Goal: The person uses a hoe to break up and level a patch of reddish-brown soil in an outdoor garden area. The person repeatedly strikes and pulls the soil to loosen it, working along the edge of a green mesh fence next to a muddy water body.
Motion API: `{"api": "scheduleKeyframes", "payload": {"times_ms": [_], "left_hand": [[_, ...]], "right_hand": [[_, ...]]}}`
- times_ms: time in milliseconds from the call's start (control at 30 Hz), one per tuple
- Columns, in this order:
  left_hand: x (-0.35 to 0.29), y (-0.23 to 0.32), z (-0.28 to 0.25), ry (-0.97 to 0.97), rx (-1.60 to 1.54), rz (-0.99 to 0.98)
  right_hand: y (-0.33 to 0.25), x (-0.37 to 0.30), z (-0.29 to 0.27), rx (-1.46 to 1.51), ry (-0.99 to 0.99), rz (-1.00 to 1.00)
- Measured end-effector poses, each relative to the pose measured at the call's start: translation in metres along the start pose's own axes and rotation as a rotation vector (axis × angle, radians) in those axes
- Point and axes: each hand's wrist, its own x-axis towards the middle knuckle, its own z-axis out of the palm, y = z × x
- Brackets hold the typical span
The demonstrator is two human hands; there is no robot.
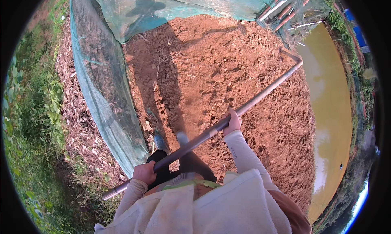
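A hoe (262, 94) with a long pole handle runs slantwise across my body, from lower left to upper right. My left hand (145, 173) is wrapped round the handle near its butt end. Further up, my right hand (233, 122) grips it about midway, just beyond a pale band on the pole. At the far right end the blade (291, 54) lies at or just above the soil, near the water's edge; whether it touches I cannot tell. Beneath the handle spreads reddish, clumpy soil (211, 75).
Green netting (97, 75) stands along the left and across the far side (191, 3). A muddy pond (328, 107) borders the soil on the right. Poles (281, 7) lean at the far right corner. Weeds (32, 124) grow at the left; a pale towel (228, 205) hangs over my front.
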Motion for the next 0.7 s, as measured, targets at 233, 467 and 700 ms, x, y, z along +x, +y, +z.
{"api": "scheduleKeyframes", "payload": {"times_ms": [233, 467, 700], "left_hand": [[-0.030, -0.005, -0.020, -0.264, -0.082, -0.050], [-0.158, -0.108, -0.051, -0.115, 0.276, -0.297], [-0.133, -0.133, -0.014, 0.013, 0.289, -0.251]], "right_hand": [[0.092, 0.062, -0.042, -0.237, 0.075, 0.162], [0.202, -0.105, -0.044, -0.043, -0.001, 0.789], [0.148, -0.100, -0.026, 0.013, -0.087, 0.713]]}}
